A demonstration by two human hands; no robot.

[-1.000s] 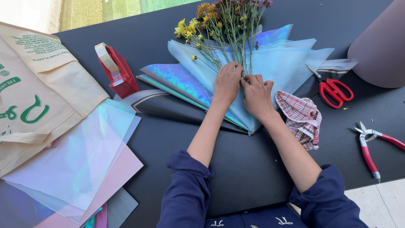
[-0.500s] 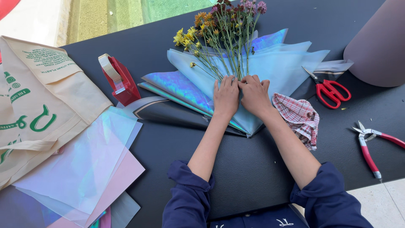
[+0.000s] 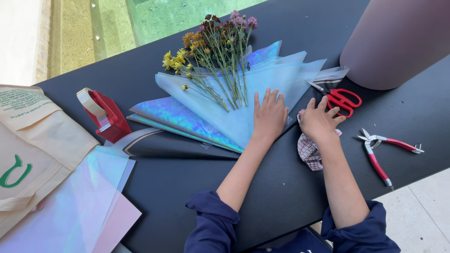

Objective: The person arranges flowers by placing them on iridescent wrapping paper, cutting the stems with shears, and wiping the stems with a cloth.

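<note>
A bunch of small yellow, orange and purple flowers (image 3: 213, 56) lies on fanned sheets of iridescent blue wrapping paper (image 3: 262, 79) on a black table (image 3: 197, 187). My left hand (image 3: 269, 115) rests flat on the paper just right of the stems, fingers spread. My right hand (image 3: 320, 122) is off the paper, fingers apart, over a checked cloth (image 3: 310, 152) and close to red-handled scissors (image 3: 341, 99). Neither hand grips anything.
A red tape dispenser (image 3: 107, 115) stands left of the paper. Red-handled snips (image 3: 382, 152) lie at the right. A large mauve paper roll (image 3: 398, 40) sits at the back right. Cloth tote bags (image 3: 28, 140) and loose iridescent sheets (image 3: 79, 201) cover the left.
Both hands left the flower stems. The left hand laid flat on the paper; the right hand moved right, over the checked cloth toward the scissors. The view shifted down and closer.
</note>
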